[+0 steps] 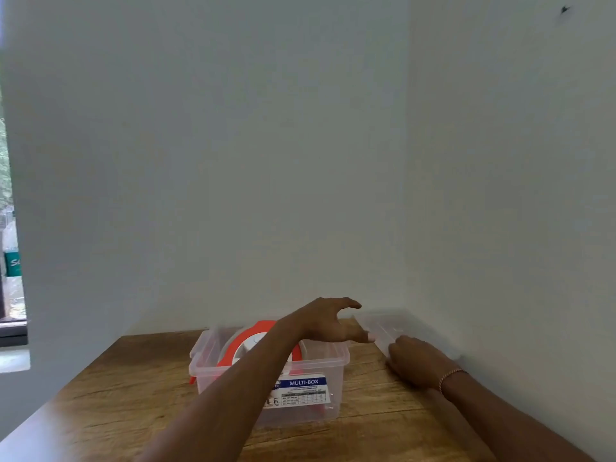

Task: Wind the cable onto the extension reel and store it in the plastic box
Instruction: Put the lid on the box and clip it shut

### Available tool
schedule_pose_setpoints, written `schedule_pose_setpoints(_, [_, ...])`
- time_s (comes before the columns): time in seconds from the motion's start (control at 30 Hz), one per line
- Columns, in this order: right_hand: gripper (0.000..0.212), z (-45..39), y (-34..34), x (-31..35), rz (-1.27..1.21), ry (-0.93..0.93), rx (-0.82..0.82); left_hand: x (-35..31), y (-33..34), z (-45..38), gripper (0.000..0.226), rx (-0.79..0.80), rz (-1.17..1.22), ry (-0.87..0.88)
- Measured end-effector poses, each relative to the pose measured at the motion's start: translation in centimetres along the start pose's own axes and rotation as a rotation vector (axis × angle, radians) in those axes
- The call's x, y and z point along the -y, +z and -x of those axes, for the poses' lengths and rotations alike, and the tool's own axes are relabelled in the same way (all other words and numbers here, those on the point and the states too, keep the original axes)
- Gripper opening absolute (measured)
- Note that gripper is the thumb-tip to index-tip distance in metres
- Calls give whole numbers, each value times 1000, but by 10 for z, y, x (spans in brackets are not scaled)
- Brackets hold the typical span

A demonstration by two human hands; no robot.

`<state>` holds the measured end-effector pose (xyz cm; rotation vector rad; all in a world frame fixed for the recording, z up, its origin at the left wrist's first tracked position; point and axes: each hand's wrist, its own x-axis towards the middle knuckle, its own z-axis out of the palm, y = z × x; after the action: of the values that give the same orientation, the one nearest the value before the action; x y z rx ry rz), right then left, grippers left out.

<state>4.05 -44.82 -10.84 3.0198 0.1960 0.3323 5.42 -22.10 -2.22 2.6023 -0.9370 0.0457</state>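
A clear plastic box [333, 358] with a "MULTI-BOX" label stands on the wooden table. The red and white extension reel [263, 328] lies inside it, partly hidden by my left forearm; no cable shows outside the box. The box's clear lid [383, 325] lies blurred by the right wall. My left hand [328, 320] stretches across the box, fingers apart, thumb raised, fingertips at the lid's left edge. My right hand [416, 360], palm down with a bracelet at the wrist, grips the lid's near end.
The wooden table [133, 395] sits in a corner, with white walls close behind and to the right. A red latch [192, 380] hangs on the box's left side. A window opening is at the far left.
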Motion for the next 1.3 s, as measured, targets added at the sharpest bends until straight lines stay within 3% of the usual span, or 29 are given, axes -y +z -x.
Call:
schedule_pose_setpoints(0.17, [17, 0, -6, 3, 142, -78, -134, -2, 0, -2, 83, -1, -28, 16])
schedule_pose_setpoints(0.33, [15, 1, -9, -3, 96, -41, -229, 0, 1, -2, 82, -29, -39, 29])
schedule_pose_setpoints(0.5, [17, -2, -35, 13, 33, -53, -477, 11, -3, -4, 85, -126, -13, 27])
schedule_pose_setpoints(0.63, [16, -1, -77, 26, -48, -166, -692, 22, -14, 2, 97, -340, 83, 39])
schedule_pose_setpoints(0.8, [10, 0, -134, 33, -467, -331, -887, 45, -51, 21, 111, -749, 151, -5])
schedule_pose_setpoints(0.9, [9, -5, -159, 35, -879, -366, -827, 54, -76, 37, 110, -887, 357, -90])
schedule_pose_setpoints(0.97, [13, -8, -171, 36, -1208, -370, -699, 55, -92, 49, 92, -900, 485, -76])
schedule_pose_setpoints(1.07, [27, -10, -183, 42, -1451, -319, -642, 55, -112, 69, 57, -982, 485, -27])
schedule_pose_setpoints(1.17, [40, -19, -184, 56, -1693, -139, -655, 56, -121, 85, 53, -1077, 470, -64])
schedule_pose_setpoints(1.3, [51, -22, -172, 78, -2072, -35, -315, 60, -120, 99, 53, -1116, 600, -196])
